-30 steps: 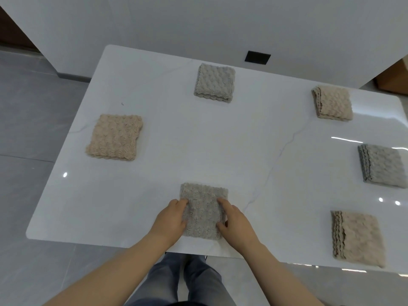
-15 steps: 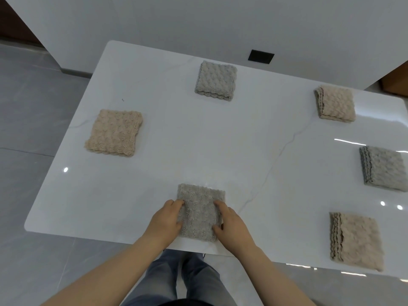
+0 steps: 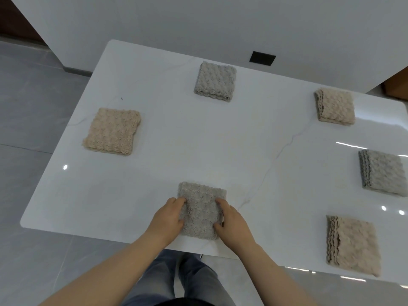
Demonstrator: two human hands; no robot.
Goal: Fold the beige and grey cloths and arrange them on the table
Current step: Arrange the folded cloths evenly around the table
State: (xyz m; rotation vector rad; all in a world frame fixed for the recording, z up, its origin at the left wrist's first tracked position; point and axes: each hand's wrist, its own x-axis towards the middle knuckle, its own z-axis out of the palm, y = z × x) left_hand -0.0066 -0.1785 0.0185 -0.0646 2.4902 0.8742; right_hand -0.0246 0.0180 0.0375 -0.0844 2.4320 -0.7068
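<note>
A folded grey cloth [image 3: 199, 207] lies near the front edge of the white table [image 3: 198, 140]. My left hand [image 3: 167, 217] grips its left side and my right hand [image 3: 231, 219] grips its right side, fingers curled over the fabric. Other folded cloths lie around the table: a beige one [image 3: 112, 131] at the left, a grey one [image 3: 215, 81] at the back, a beige one [image 3: 335, 106] at the back right, a grey one [image 3: 383, 175] at the right edge, and a beige one [image 3: 352, 244] at the front right.
A white wall stands behind the table, with a black socket [image 3: 262, 58] low on it. Grey tiled floor lies to the left and in front. My legs in jeans [image 3: 183, 281] show below the table's front edge.
My hands have squeezed the near grey cloth slightly narrower and its sides bunch under my fingers. The camera view has shifted a little; the other cloths have stayed put.
</note>
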